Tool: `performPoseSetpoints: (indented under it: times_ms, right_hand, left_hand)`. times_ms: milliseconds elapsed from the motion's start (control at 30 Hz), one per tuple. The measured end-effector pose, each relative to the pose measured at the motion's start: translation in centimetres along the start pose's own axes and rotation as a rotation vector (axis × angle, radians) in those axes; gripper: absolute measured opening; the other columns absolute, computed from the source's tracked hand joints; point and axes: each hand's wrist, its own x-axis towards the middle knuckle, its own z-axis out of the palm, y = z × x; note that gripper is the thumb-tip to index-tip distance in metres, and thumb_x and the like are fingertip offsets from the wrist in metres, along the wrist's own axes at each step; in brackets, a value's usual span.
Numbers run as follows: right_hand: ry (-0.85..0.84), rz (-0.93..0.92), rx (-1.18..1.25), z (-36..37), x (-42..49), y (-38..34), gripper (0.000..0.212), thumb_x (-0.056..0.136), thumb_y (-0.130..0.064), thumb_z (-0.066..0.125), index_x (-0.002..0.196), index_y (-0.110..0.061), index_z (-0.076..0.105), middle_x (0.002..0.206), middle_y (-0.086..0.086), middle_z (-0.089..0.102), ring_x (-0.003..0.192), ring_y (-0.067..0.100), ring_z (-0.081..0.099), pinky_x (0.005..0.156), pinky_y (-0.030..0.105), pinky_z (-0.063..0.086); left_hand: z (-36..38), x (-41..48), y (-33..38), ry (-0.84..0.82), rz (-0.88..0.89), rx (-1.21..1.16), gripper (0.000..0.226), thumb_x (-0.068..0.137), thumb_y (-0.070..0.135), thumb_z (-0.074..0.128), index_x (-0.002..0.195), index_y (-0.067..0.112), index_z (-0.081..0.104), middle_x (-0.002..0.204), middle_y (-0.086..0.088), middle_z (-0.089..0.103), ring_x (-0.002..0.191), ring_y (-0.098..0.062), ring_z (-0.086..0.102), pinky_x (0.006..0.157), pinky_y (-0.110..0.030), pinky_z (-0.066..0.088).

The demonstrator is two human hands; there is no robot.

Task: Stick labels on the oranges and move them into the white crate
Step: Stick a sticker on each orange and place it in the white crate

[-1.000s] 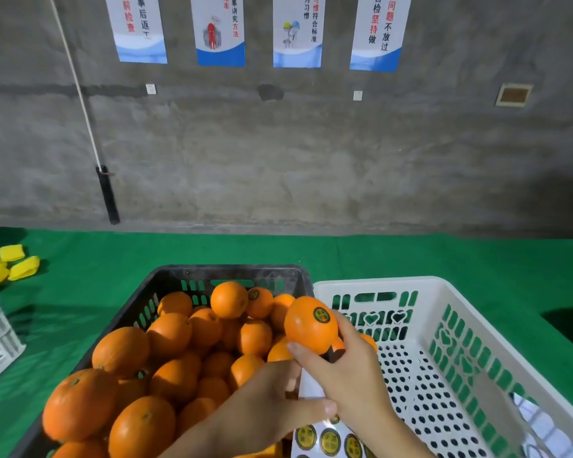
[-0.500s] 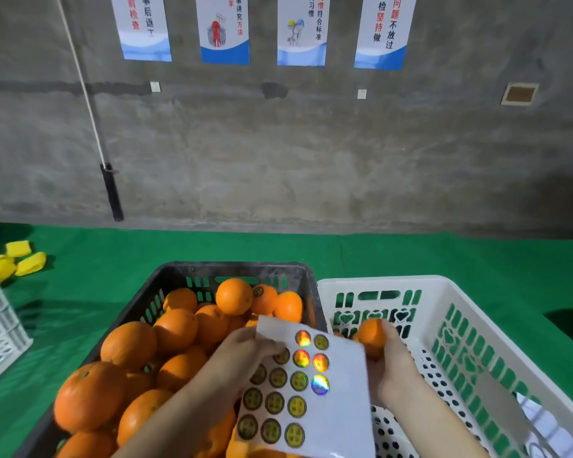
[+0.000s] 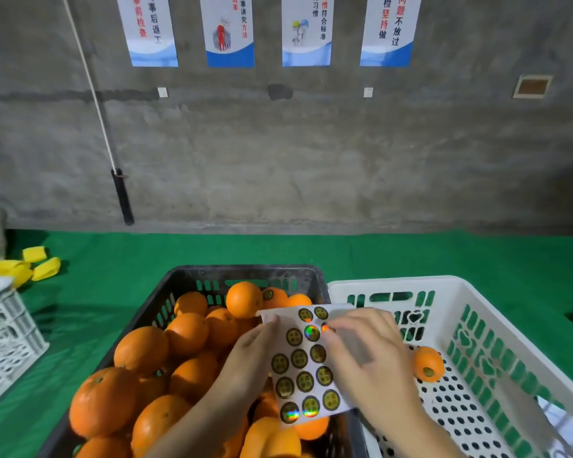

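Holding steady over the black crate's [image 3: 245, 271] right side, the sheet [image 3: 306, 368] of round labels [image 3: 299, 358] is gripped at its far-left corner by the left hand [image 3: 248, 355], thumb on top. The right hand [image 3: 368, 355] comes in from the right, fingers bent, fingertips [image 3: 336, 328] down on a label in the sheet's second row from the far end. Whether they've pinched it, I cannot tell. Just right of that hand, one orange [image 3: 429, 363] lies on the white crate's [image 3: 394, 282] holed floor, label showing on its near side. The black crate, touching it on the left, is heaped with oranges [image 3: 143, 350], one at the far end wearing a label too. Both crates sit on a green mat [image 3: 444, 256]. Far left, yellow pieces [image 3: 43, 267] and another pale crate [image 3: 4, 338]. Posters [image 3: 229, 31] hang on the grey wall beyond.
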Motion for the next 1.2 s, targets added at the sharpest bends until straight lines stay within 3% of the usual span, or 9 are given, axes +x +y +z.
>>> performPoseSetpoints:
  times_ms: [67, 200, 400, 500, 733, 833, 933, 1033, 1200]
  right_hand:
    - [-0.106, -0.029, -0.037, 0.9, -0.6, -0.1, 0.032, 0.089, -0.052, 0.059, 0.105, -0.029, 0.075, 0.103, -0.021, 0.056, 0.107, 0.003, 0.048, 0.094, 0.017, 0.034]
    - [-0.170, -0.033, -0.077, 1.3, -1.2, 0.1, 0.039, 0.088, -0.057, 0.058, 0.115, -0.032, 0.072, 0.107, -0.024, 0.050, 0.110, 0.004, 0.044, 0.095, 0.019, 0.030]
    - [-0.184, 0.166, 0.078, 1.7, -1.2, 0.5, 0.029, 0.084, -0.031, 0.078, 0.109, -0.044, 0.069, 0.111, -0.030, 0.051, 0.113, 0.001, 0.045, 0.091, 0.005, 0.031]
    - [-0.167, 0.145, 0.028, 1.6, -1.2, 0.7, 0.027, 0.082, -0.030, 0.080, 0.106, -0.040, 0.072, 0.108, -0.030, 0.054, 0.111, -0.001, 0.046, 0.092, 0.004, 0.030]
    - [-0.007, -0.095, -0.193, 2.1, -1.6, 1.2, 0.020, 0.079, -0.034, 0.076, 0.098, -0.027, 0.078, 0.099, -0.018, 0.063, 0.096, 0.005, 0.054, 0.090, 0.020, 0.034]
    - [0.030, -0.150, -0.218, 2.1, -1.6, 0.9, 0.017, 0.079, -0.035, 0.075, 0.093, -0.025, 0.077, 0.097, -0.014, 0.067, 0.094, 0.008, 0.057, 0.089, 0.024, 0.037]
    - [-0.048, -0.030, -0.133, 2.0, -1.6, 0.6, 0.012, 0.080, -0.031, 0.079, 0.091, -0.031, 0.074, 0.099, -0.023, 0.064, 0.098, 0.002, 0.054, 0.092, 0.025, 0.038]
    - [-0.148, 0.214, 0.104, 1.9, -1.3, 0.4, 0.028, 0.079, -0.021, 0.083, 0.083, -0.043, 0.067, 0.103, -0.028, 0.062, 0.106, 0.000, 0.054, 0.092, 0.035, 0.046]
    - [-0.148, 0.164, 0.115, 1.9, -1.3, -0.2, 0.028, 0.078, -0.020, 0.083, 0.074, -0.042, 0.067, 0.102, -0.025, 0.062, 0.105, 0.007, 0.057, 0.092, 0.040, 0.046]
  left_hand:
    - [-0.5, 0.3, -0.9, -0.080, 0.006, 0.045, 0.046, 0.098, 0.053, 0.043, 0.098, 0.021, 0.076, 0.094, -0.006, 0.079, 0.084, -0.023, 0.077, 0.063, -0.029, 0.060]
    - [-0.2, 0.1, -1.1, -0.183, 0.115, 0.068, 0.043, 0.093, 0.057, 0.045, 0.094, 0.030, 0.079, 0.098, -0.008, 0.079, 0.090, -0.025, 0.077, 0.067, -0.022, 0.059]
    - [-0.2, 0.2, -1.2, -0.157, 0.160, 0.076, 0.030, 0.096, 0.040, 0.054, 0.096, 0.023, 0.079, 0.098, -0.002, 0.079, 0.090, -0.018, 0.076, 0.067, -0.019, 0.058]
    - [-0.2, 0.5, -1.3, -0.129, 0.107, 0.108, 0.024, 0.102, 0.031, 0.053, 0.101, 0.020, 0.074, 0.095, 0.002, 0.079, 0.087, -0.015, 0.076, 0.064, -0.017, 0.057]
    - [-0.1, 0.2, -0.9, -0.069, 0.062, 0.065, 0.028, 0.100, 0.025, 0.058, 0.085, 0.019, 0.081, 0.089, -0.001, 0.079, 0.081, -0.014, 0.076, 0.061, -0.017, 0.056]
    - [-0.1, 0.2, -1.1, -0.048, 0.034, 0.056, 0.025, 0.098, 0.026, 0.061, 0.085, 0.017, 0.080, 0.089, 0.001, 0.079, 0.082, -0.013, 0.076, 0.067, -0.023, 0.057]
    - [-0.2, 0.6, -1.5, -0.037, 0.032, 0.075, 0.015, 0.098, 0.026, 0.062, 0.094, 0.018, 0.075, 0.089, 0.003, 0.079, 0.082, -0.012, 0.075, 0.072, -0.026, 0.059]
    - [0.0, 0.5, -1.4, -0.053, 0.035, 0.081, 0.016, 0.097, 0.031, 0.064, 0.094, 0.019, 0.074, 0.086, 0.003, 0.079, 0.078, -0.010, 0.075, 0.061, -0.017, 0.057]
    - [0.0, 0.8, -1.7, 0.009, 0.047, 0.085, 0.020, 0.098, 0.034, 0.060, 0.097, 0.015, 0.069, 0.081, 0.006, 0.078, 0.075, -0.011, 0.075, 0.057, -0.018, 0.057]
